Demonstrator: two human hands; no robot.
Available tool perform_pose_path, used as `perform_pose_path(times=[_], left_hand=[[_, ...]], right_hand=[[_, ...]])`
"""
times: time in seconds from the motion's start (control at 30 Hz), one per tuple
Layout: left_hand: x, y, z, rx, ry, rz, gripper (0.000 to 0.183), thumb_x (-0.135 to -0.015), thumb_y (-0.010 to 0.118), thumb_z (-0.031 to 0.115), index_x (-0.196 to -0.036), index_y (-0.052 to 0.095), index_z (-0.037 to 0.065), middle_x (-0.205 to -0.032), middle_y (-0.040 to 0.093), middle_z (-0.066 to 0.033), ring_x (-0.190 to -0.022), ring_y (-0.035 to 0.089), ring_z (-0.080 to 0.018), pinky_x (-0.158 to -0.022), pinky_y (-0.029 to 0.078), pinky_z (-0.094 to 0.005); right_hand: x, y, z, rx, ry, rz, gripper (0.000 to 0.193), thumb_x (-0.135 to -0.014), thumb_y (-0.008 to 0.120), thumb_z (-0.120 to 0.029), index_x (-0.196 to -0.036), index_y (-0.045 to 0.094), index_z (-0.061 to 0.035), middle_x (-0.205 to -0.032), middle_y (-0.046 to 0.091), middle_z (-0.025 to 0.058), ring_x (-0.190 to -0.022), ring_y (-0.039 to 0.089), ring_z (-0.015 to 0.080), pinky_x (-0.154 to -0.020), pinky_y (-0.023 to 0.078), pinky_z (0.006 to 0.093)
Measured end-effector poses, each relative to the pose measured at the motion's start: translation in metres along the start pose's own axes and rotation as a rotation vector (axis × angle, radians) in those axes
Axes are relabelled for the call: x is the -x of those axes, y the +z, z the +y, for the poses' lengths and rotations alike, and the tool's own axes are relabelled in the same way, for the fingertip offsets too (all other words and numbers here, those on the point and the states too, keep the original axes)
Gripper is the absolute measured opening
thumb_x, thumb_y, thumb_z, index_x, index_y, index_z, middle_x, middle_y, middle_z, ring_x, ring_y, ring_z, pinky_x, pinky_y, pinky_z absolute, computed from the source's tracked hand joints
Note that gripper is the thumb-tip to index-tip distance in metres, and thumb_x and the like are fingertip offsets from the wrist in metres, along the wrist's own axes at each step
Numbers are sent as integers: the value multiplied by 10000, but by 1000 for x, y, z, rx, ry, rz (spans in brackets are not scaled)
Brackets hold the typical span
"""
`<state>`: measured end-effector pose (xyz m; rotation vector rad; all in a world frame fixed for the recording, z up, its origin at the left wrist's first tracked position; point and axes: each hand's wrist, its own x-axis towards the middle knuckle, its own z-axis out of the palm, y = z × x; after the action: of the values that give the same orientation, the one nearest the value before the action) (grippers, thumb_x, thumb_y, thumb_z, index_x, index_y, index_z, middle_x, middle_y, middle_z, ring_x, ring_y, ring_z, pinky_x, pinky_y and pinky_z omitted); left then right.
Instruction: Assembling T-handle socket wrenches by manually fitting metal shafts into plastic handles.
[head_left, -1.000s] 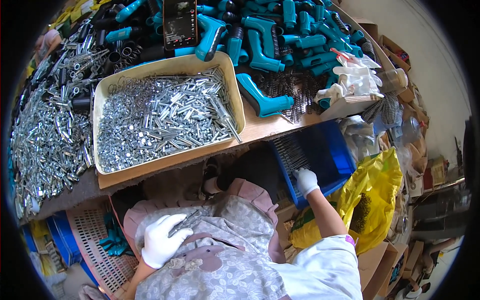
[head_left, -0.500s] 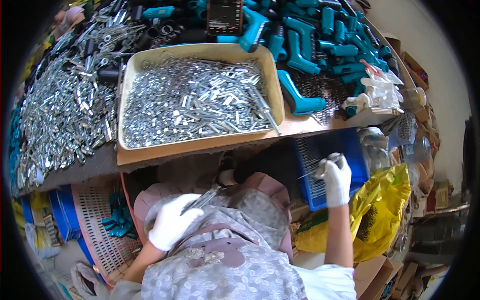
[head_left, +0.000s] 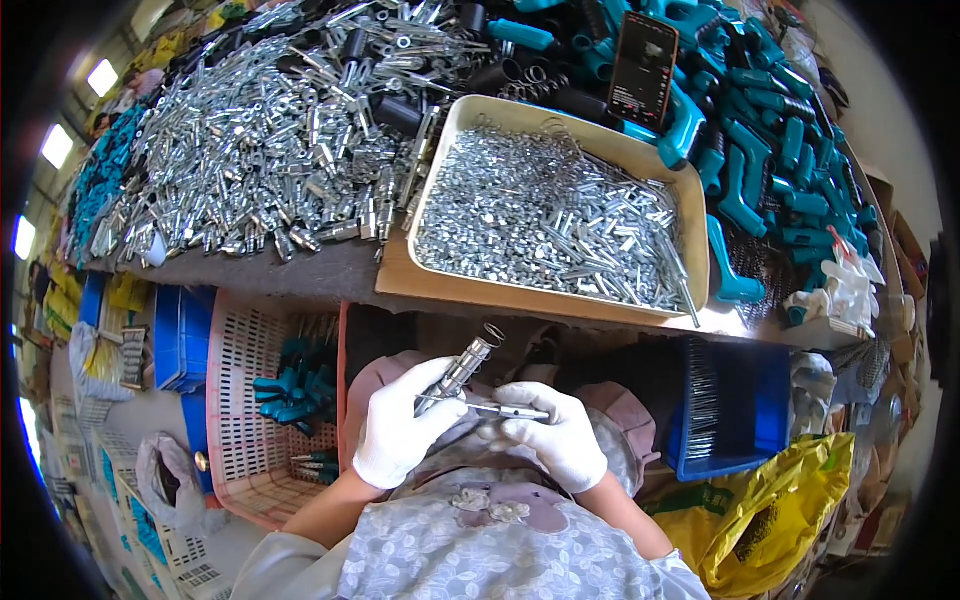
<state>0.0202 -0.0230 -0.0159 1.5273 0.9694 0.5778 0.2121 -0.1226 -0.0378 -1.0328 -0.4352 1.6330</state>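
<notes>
- The cream tray (head_left: 692,215) is the landmark; both gloved hands are on its near side, in front of the person's apron (head_left: 440,535).
- The left hand (head_left: 400,425), below the tray's left part, is closed around a silver metal cylinder (head_left: 460,375). The lower end lies between thumb and fingers; the rest sticks out beyond them, tilted up toward the tray, with a coil spring (head_left: 493,333) at its top.
- The right hand (head_left: 555,440), beside the left and nearer than the tray, pinches a thin metal rod (head_left: 522,412) with a thicker sleeve-like part by the fingertips. Its slender end points at the left hand; whether it touches the glove or cylinder is hard to tell.
- Left of the tray: heaped silver parts (head_left: 290,150).
- Right of the tray: teal handles (head_left: 745,180).
- Nearer than the tray, to its right: a blue bin (head_left: 765,400).
</notes>
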Motion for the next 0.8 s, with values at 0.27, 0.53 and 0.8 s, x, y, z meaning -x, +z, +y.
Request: perform_pose_path(times=[0.27, 0.53, 0.8], left_hand=[[-1, -2, -1, -124, 194, 19, 408, -856, 678, 4, -1253, 608, -60, -857, 633, -12, -707, 554, -70, -649, 456, -212], [-2, -21, 1, -270, 324, -20, 420, -772, 816, 60, -1154, 670, -34, -943, 699, -125, -797, 662, -178, -711, 520, -283], [0, -20, 12, -424, 519, -153, 337, -765, 820, 139, -1051, 716, -5, -911, 706, -140, -794, 702, -278, -708, 554, -330]], right_hand=[[-1, 6, 1, 252, -65, 127, 247, -900, 690, -60, -1115, 619, 41, -943, 698, 96, -771, 673, 133, -693, 552, 261], [17, -35, -29, 478, -292, 459, 108, -841, 661, -76, -926, 649, -11, -780, 590, -18, -631, 480, 28, -564, 400, 206], [33, -22, -70, 797, -349, 221, 167, -776, 690, -103, -888, 637, 8, -857, 641, 60, -777, 580, 127, -742, 476, 269]])
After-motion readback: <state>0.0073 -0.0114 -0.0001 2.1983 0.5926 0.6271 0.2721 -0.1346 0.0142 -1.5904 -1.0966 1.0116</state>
